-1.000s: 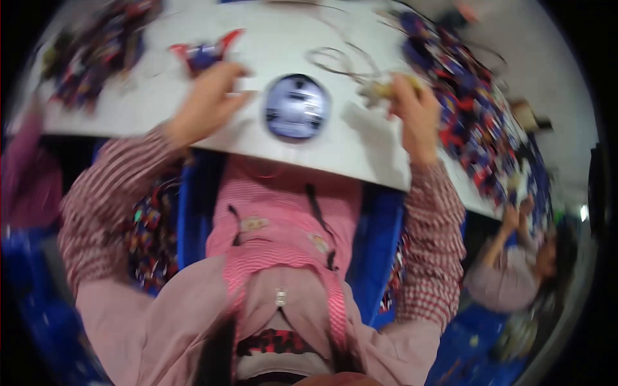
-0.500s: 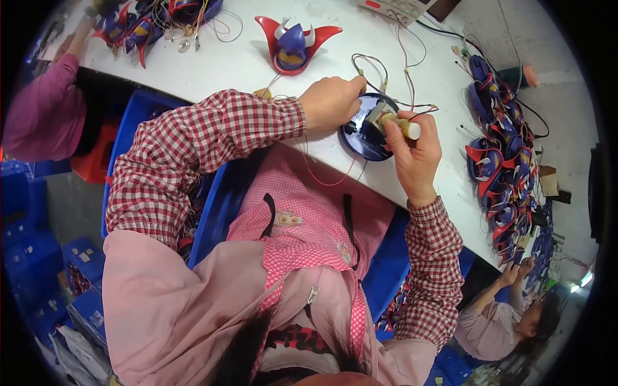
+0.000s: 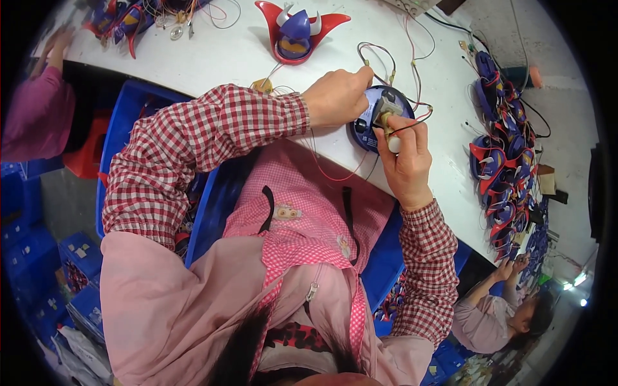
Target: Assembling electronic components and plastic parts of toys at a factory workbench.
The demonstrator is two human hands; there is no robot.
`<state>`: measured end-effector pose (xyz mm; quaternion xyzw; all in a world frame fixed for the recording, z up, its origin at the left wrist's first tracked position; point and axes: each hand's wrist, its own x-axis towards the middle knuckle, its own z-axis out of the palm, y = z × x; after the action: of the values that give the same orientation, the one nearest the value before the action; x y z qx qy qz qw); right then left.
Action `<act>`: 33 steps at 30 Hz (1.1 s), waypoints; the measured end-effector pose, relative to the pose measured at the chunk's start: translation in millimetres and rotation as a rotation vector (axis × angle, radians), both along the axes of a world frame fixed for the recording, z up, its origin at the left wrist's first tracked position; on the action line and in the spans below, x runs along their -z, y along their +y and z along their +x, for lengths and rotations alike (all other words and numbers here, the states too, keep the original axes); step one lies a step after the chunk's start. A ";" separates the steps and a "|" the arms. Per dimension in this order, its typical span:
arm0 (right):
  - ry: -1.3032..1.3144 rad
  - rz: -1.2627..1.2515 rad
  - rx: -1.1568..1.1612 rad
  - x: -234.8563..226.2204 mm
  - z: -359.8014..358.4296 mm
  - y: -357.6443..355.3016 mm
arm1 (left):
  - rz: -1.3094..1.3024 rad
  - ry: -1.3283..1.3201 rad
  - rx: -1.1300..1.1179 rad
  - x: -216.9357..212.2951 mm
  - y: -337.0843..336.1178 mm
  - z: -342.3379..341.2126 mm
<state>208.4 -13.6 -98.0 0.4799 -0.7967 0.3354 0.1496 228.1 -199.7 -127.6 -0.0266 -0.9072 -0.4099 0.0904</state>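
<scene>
A round dark blue plastic housing (image 3: 368,138) is tilted near the table's front edge, a block of small parts showing in its middle. My left hand (image 3: 335,100) is closed at its left rim, the fingertips partly hidden. My right hand (image 3: 411,157) pinches a pale yellowish cylindrical piece with a white end (image 3: 394,143) against the middle of the housing. Red and black wires (image 3: 420,83) run from behind over to the housing and by my right fingers. Beyond my left hand stands a toy with red wings and white horns (image 3: 296,35).
Blue-and-red toy parts (image 3: 505,151) lie heaped along the right side, more with loose wires (image 3: 132,19) at the far left. Blue bins (image 3: 215,206) stand below the table edge. Co-workers sit at left (image 3: 42,116) and right (image 3: 486,318).
The housing and my right hand have shifted slightly, and the pale piece's white end now points more toward me. My left hand stays at the rim.
</scene>
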 end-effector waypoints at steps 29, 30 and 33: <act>-0.195 -0.139 0.106 -22.9 36.7 32.3 | 0.175 0.106 -0.430 -52.1 -88.7 138.7; -0.162 -0.144 -0.007 -26.6 59.4 43.2 | 0.163 0.103 -0.442 -41.4 -90.6 161.7; -0.703 0.047 -0.452 -1.3 123.3 11.0 | 0.214 0.030 -0.544 -13.0 -92.6 187.9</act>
<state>331.7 -2.6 -96.7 0.5023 -0.6813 0.4851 -0.2196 416.0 -292.3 -114.6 0.2213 -0.8313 -0.4635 0.2125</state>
